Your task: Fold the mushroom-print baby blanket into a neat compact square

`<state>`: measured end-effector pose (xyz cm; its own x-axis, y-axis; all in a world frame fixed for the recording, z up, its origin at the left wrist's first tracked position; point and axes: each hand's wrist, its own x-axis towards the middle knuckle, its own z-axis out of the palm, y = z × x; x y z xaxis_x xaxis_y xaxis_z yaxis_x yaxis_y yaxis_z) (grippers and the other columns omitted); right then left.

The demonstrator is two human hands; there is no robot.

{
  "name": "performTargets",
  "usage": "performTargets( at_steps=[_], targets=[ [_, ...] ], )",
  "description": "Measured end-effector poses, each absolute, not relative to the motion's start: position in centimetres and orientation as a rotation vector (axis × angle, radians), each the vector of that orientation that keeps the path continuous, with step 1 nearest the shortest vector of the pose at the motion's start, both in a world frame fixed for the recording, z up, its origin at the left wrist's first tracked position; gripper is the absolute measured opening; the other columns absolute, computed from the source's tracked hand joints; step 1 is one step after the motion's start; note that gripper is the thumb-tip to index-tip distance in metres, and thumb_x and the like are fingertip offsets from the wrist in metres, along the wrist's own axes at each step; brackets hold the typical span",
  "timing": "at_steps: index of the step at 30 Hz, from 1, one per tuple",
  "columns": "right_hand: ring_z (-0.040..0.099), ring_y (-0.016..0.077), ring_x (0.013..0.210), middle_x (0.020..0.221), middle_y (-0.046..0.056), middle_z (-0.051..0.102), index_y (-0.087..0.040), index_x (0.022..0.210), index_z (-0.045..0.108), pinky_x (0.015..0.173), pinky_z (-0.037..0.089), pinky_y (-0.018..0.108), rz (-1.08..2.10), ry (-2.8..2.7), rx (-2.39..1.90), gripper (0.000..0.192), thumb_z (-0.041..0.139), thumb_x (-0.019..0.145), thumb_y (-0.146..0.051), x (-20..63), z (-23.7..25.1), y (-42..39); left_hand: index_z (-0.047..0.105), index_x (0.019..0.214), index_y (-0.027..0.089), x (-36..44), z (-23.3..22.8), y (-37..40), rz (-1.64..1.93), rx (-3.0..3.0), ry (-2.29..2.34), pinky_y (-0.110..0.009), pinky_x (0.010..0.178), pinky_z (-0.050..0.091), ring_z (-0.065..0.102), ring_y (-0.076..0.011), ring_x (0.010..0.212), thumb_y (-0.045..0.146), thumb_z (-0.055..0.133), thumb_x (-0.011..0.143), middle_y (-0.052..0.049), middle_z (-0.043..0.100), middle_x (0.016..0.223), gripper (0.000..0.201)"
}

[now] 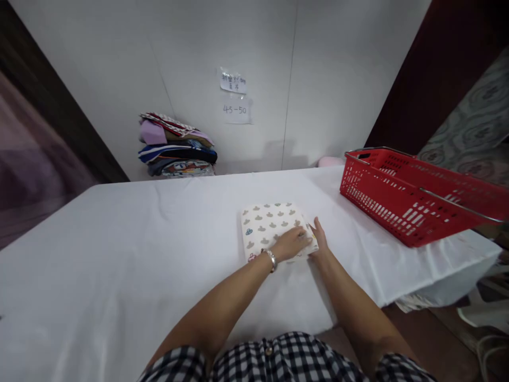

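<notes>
Folded cloth [272, 229] lies flat on the white tabletop [119, 254], left of the red basket [413, 201]. Your left hand [292, 242] rests open, palm down, on its near right corner; your right hand [318, 237] presses the right edge, fingers extended. Uneven pressure could slide the cloth and loosen its folds.

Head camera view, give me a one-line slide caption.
Both hands, left hand and right hand, press a folded patterned cloth on a white-covered table beside a red basket.
</notes>
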<state>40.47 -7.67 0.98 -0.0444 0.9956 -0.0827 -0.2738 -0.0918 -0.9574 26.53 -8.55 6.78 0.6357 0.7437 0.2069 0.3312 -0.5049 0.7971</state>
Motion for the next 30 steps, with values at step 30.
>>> performTargets(
  at_steps=[30],
  targets=[
    [0.065, 0.02, 0.087, 0.102, 0.005, 0.069, -0.018, 0.12, 0.054, 0.074, 0.051, 0.029, 1.14, -1.136, -1.742, 0.052, 0.062, 0.068, -0.021, 45.7, 2.1, -5.8, 0.033, 0.137, 0.021, 15.1, 0.1, -10.9, 0.884, 2.414, 1.324, -0.051, 0.109, 0.029, 0.02, -0.0293, 0.139, 0.041, 0.057, 0.081, -0.012, 0.024, 0.151, 0.064]
  ],
)
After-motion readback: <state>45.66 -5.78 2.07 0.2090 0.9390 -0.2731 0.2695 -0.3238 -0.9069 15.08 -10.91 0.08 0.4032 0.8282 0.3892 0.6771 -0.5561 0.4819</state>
